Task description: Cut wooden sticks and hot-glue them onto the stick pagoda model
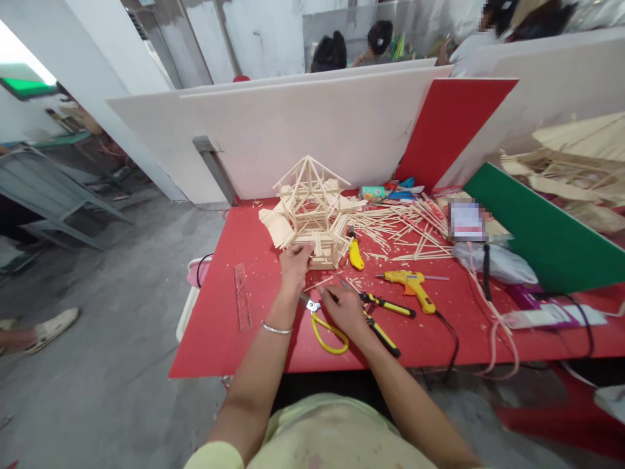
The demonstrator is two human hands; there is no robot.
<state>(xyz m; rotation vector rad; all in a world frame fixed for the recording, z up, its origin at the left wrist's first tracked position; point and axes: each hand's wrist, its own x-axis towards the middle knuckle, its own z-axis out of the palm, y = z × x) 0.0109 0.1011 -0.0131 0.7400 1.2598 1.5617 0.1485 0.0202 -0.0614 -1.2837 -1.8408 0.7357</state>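
A pagoda-like model house (317,225) built from thin wooden sticks stands on the red table. My left hand (295,262) is at its lower front left corner, thumb and fingers closed on the edge of the model. My right hand (344,309) lies low over the table in front of the model, fingers bent together beside a thin wooden stick (318,284); what is between the fingertips is too small to make out. Yellow-handled scissors (328,339) lie between my forearms. Pliers with black and yellow handles (390,305) lie partly under my right hand.
A yellow glue gun (413,286) with a cord and a yellow cutter (356,254) lie to the right. Loose sticks (405,228) are heaped behind them. A clear ruler (242,297) lies at left. White boards (312,124) wall off the back; a green board (547,234) leans at right.
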